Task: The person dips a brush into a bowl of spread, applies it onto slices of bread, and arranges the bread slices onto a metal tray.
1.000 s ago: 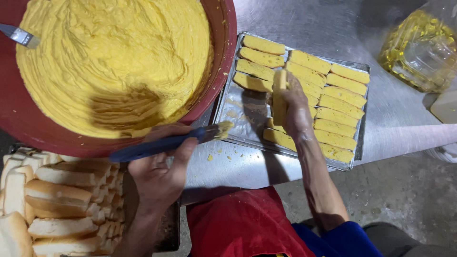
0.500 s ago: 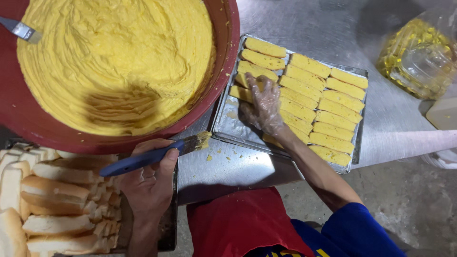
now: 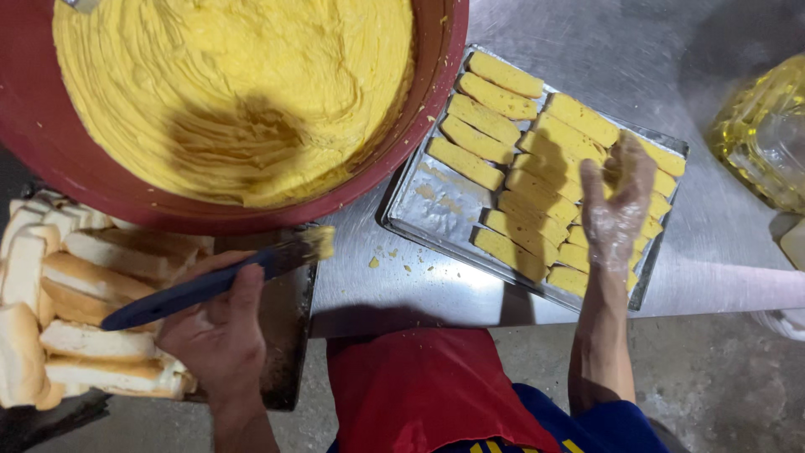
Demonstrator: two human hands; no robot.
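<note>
Head view: the left hand point(image 3: 220, 331) clenches a blue-handled knife point(image 3: 210, 285) over bread point(image 3: 75, 285), its blade tip buttered. The right hand point(image 3: 616, 205), fingers released, blurs above the tray point(image 3: 436, 210); the bowl point(image 3: 419, 126) is cut off.

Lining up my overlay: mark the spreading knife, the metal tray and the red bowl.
spreading knife point(image 3: 180, 294), head view, on its blue handle.
metal tray point(image 3: 436, 205), head view, on its bare floor.
red bowl point(image 3: 92, 189), head view, on its inner wall.
</note>
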